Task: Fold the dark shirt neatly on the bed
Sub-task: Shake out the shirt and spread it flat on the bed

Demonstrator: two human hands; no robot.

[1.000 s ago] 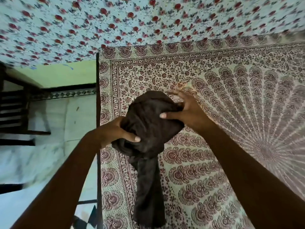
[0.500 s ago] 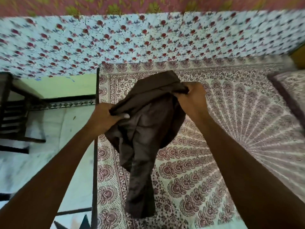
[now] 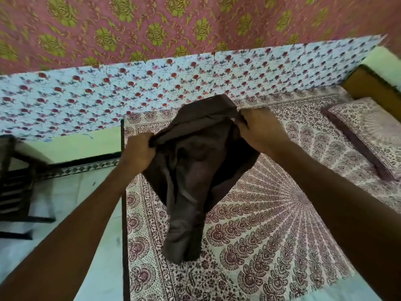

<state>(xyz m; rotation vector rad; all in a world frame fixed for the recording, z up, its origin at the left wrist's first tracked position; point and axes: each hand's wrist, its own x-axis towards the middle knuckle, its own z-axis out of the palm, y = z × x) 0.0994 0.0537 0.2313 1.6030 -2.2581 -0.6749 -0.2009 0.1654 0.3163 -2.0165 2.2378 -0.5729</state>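
Head view, dark shirt (image 3: 195, 177) crumpled, hanging from left hand (image 3: 138, 153), right hand (image 3: 258, 129)

Shirt (image 3: 195, 170) hangs above the bed (image 3: 271, 246) between left hand (image 3: 138, 153) and right hand (image 3: 258, 129), pillow (image 3: 368, 135) at far right, chair (image 3: 15, 181) on floor (image 3: 71, 192) left of bed.

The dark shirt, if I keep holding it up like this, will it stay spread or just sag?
The dark shirt probably sags: it droops in folds between the left hand and right hand. It seems light and floppy, its lower end trailing onto the bedsheet.
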